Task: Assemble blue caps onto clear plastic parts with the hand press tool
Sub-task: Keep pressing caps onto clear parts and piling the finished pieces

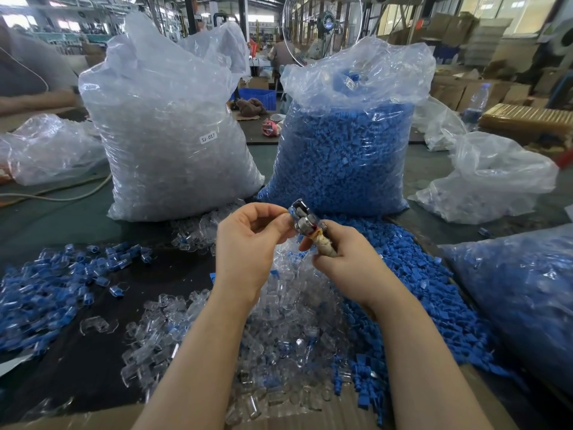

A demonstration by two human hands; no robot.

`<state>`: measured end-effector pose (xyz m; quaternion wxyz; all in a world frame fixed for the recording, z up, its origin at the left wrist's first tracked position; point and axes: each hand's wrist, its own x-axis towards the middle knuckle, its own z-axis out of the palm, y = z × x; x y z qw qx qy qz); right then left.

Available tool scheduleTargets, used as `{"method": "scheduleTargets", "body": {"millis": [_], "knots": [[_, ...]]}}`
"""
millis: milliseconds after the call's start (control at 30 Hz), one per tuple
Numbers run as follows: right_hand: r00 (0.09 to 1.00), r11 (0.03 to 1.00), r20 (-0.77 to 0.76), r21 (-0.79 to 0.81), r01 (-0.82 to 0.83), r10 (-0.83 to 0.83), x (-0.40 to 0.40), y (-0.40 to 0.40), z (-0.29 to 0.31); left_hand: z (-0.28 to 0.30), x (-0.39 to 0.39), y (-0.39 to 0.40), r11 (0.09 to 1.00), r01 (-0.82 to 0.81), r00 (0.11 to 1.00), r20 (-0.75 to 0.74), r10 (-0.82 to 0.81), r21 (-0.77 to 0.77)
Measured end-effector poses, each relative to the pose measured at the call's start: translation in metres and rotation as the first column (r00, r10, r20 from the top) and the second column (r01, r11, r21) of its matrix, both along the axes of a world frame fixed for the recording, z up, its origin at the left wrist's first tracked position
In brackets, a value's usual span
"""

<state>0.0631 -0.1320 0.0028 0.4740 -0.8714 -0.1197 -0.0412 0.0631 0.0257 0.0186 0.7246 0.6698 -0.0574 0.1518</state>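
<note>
Metal, cloth-wrapped hand press tool [305, 226] sat gripped in my right hand [344, 259], its long axis slanting up-left toward my left hand [248, 243], whose fingertips pinched at its head

Factory floor, at a hand-assembly bench.

Two large clear sacks stand at the centre of the frame, the left sack [173, 125] full of clear plastic parts and labelled "SJ-017", the right sack [347, 144] full of blue caps. Loose heaps of the same pieces cover the dark bench top [93, 225] in the lower half. Behind, across the top, runs a long hall with steel columns, an industrial fan [322, 23] at upper centre, stacked cardboard cartons [465, 91] at upper right, and a blue crate [257, 96] between the sacks.
</note>
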Motion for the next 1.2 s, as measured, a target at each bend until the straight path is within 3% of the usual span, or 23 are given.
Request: {"method": "scheduleTargets", "body": {"millis": [300,433,567,767,900,933,1067,1167,1200], "knots": [[1.000,0.998,0.008,-0.056,0.028,-0.028,0.001,0.000,-0.001,0.000,0.001,0.002,1.000,0.022,0.995,-0.098,-0.023,-0.009],[0.995,0.985,0.049,-0.144,0.098,-0.092,0.003,0.000,-0.001,0.000,0.006,0.014,0.976,-0.060,0.968,-0.250,0.006,-0.209],[0.974,0.952,0.087,-0.210,0.222,-0.208,0.007,-0.006,-0.003,-0.001,0.019,0.050,0.768,-0.293,0.904,-0.427,0.028,-0.569],[0.944,0.896,0.062,-0.300,0.328,-0.324,0.011,-0.014,-0.008,-0.014,0.019,0.106,0.434,-0.508,0.823,-0.568,-0.010,-0.744],[0.929,0.849,0.027,-0.396,0.350,-0.370,0.015,-0.018,-0.013,-0.023,0.019,0.128,0.388,-0.591,0.778,-0.627,0.042,-0.707],[0.924,0.836,0.009,-0.423,0.349,-0.381,0.015,-0.019,-0.014,-0.025,0.019,0.130,0.424,-0.584,0.782,-0.620,0.066,-0.692],[0.909,0.793,-0.038,-0.505,0.341,-0.415,0.015,-0.022,-0.017,-0.017,0.012,0.132,0.404,-0.527,0.847,-0.503,0.173,-0.747],[0.893,0.771,-0.042,-0.524,0.362,-0.448,0.014,-0.021,-0.017,-0.017,0.016,0.140,0.316,-0.551,0.834,-0.504,0.225,-0.772],[0.886,0.760,-0.039,-0.532,0.372,-0.461,0.013,-0.021,-0.017,-0.016,0.016,0.137,0.388,-0.561,0.827,-0.512,0.232,-0.731]]}}
